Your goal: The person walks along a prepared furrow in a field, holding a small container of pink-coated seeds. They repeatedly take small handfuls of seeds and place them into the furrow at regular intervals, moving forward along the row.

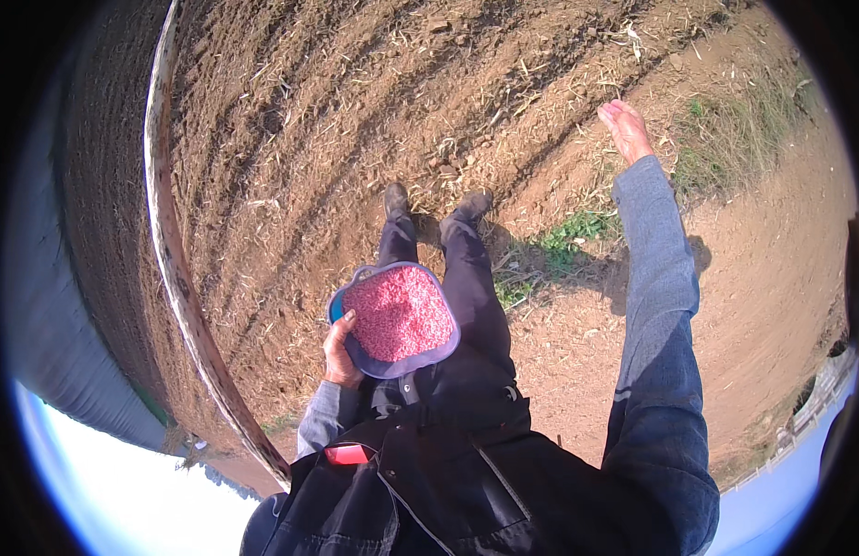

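My left hand (342, 352) grips the near left rim of a purple-grey plastic basin (382, 369), thumb over the edge. The basin has a loop handle at its far left and rests close against my front. Pink granules (401, 313), which look like coated seed, fill much of it, and a strip of blue shows inside the left wall. Far out to the right, my right hand (627, 131) is stretched over the ground at the end of a grey-blue sleeve. Its fingers lie close together, slightly bent; whether any granules are in the palm is not visible.
Tilled brown soil (318, 125) with furrows and dry straw spreads ahead. A long pale wooden pole (167, 229) runs along the left. Green weeds (568, 240) and dry grass (735, 139) grow at right beside a bare dirt strip (763, 333). My shoes (396, 201) stand on the soil's edge.
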{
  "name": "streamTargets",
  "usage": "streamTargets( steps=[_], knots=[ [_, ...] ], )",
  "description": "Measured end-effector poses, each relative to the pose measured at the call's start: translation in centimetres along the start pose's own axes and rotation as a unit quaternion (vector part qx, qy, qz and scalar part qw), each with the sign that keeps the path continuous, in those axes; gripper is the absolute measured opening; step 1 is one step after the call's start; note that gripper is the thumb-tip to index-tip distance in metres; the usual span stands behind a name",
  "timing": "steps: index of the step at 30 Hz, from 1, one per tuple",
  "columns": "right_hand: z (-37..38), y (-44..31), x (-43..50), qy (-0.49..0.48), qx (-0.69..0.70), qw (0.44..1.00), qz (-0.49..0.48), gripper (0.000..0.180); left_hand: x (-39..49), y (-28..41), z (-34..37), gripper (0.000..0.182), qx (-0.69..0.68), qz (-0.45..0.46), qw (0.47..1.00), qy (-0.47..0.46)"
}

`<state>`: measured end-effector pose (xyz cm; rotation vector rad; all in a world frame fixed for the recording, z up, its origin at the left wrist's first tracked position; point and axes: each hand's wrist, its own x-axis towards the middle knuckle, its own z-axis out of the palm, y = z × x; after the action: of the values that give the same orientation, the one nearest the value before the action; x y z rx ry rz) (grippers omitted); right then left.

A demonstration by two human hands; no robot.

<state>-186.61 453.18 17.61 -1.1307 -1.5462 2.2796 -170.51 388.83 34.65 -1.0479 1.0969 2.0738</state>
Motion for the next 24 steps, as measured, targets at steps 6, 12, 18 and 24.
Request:
streamTargets(
  steps=[6,12,18,24],
  knots=[
    [1.8,8.3,-1.0,-0.046,-0.031,0.995,0.088,0.048,1.1,-0.6,-0.8,0.049,-0.003,0.009,1.000,0.020],
    [4.0,8.0,1.4,-0.044,-0.074,0.993,0.082,0.050,2.2,-1.3,-1.5,0.049,-0.060,-0.002,0.998,0.016],
    [6.6,7.8,3.1,0.074,-0.139,0.984,0.085,0.065,2.9,-1.6,-1.4,0.047,-0.083,-0.021,0.996,0.027],
    [13.4,8.7,-10.9,-0.113,-0.187,0.974,0.064,0.049,3.7,-1.6,-1.4,0.042,-0.073,-0.017,0.996,0.040]
  ],
)
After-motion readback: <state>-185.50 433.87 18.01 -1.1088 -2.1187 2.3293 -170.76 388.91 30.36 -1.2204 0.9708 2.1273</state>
